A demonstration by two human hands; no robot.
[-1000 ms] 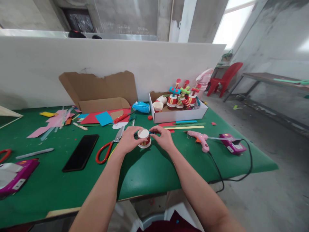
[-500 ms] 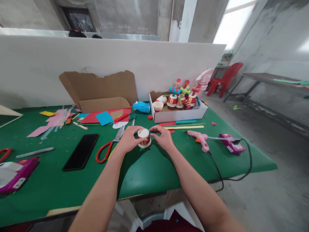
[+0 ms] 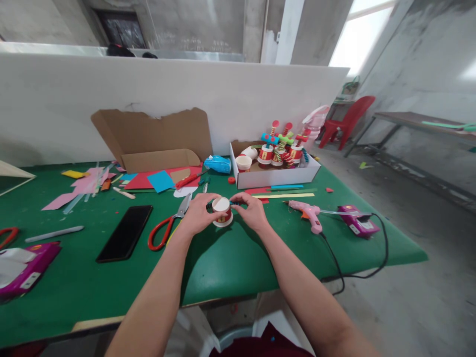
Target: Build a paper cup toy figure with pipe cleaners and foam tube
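Note:
An upside-down red and white paper cup (image 3: 222, 210) stands on the green table (image 3: 226, 277). My left hand (image 3: 201, 213) is closed round the cup's left side, thumb on its front. On the cup's right, my right hand (image 3: 250, 210) pinches a small dark folded paper strip (image 3: 234, 203) against its side. Another dark bit of paper shows at the cup's left, partly hidden by my left fingers. Red-handled scissors (image 3: 167, 225) lie just left of my left hand.
Behind the hands stands a white box (image 3: 277, 179) holding cups and paper figures. A pink glue gun (image 3: 307, 210) with its cable lies right. A black phone (image 3: 125, 233), coloured paper (image 3: 160, 181) and a red-handled screwdriver (image 3: 188, 181) are left.

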